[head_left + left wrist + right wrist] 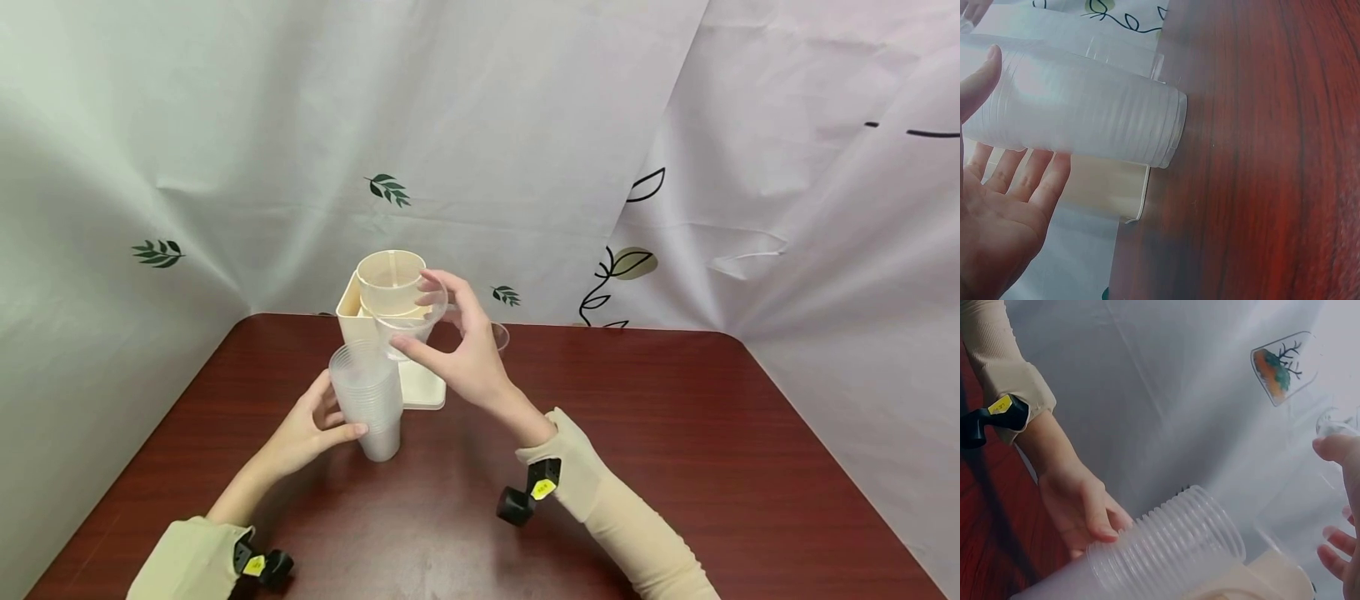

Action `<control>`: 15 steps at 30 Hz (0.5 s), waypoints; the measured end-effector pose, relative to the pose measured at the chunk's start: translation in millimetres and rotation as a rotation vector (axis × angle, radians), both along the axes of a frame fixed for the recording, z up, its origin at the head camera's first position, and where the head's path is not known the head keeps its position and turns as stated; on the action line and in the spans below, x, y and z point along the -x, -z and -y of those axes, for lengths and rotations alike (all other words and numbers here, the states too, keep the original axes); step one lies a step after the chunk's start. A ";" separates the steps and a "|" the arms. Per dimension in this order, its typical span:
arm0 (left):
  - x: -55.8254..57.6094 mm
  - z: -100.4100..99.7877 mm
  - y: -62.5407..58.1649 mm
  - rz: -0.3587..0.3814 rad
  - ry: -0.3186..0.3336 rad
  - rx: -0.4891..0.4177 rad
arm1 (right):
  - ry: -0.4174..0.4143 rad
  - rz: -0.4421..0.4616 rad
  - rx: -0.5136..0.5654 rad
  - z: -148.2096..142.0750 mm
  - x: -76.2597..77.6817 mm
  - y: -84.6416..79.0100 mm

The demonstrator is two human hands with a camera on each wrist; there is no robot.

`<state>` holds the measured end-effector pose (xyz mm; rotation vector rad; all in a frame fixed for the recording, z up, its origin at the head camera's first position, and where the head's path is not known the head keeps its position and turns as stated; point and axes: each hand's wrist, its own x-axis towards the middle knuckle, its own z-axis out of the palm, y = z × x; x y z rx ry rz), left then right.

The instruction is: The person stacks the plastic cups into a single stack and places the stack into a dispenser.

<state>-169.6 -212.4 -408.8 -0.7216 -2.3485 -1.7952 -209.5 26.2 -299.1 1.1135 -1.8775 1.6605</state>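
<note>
My left hand [307, 429] holds a tall stack of clear plastic cups [367, 392] from the left, thumb across the near side. The stack stands upright at the table, its ribbed rims facing up; in the left wrist view the stack [1085, 100] hides part of a cream holder. My right hand [472, 358] grips a single clear plastic cup [408, 333] between thumb and fingers, just above and right of the stack. Behind that cup is the cream holder [352, 312] with a round upright tube. In the right wrist view, only part of the right hand [1344, 494] shows.
Another clear cup [501, 337] stands partly hidden behind the right hand. The holder's pale base [423, 387] sits on the dark red wooden table [645, 433]. A white curtain [525, 150] with leaf prints hangs just behind the table's far edge.
</note>
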 end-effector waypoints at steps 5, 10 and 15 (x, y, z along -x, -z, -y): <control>-0.3 -0.5 -0.6 -0.003 0.001 0.001 | -0.056 0.032 0.016 5.7 -2.3 -1.5; -0.8 -0.8 -0.4 -0.008 0.007 -0.005 | -0.109 0.082 0.027 10.8 -4.1 0.6; -1.3 -0.8 -0.9 -0.009 0.010 -0.012 | -0.141 0.125 0.029 14.4 -4.1 3.8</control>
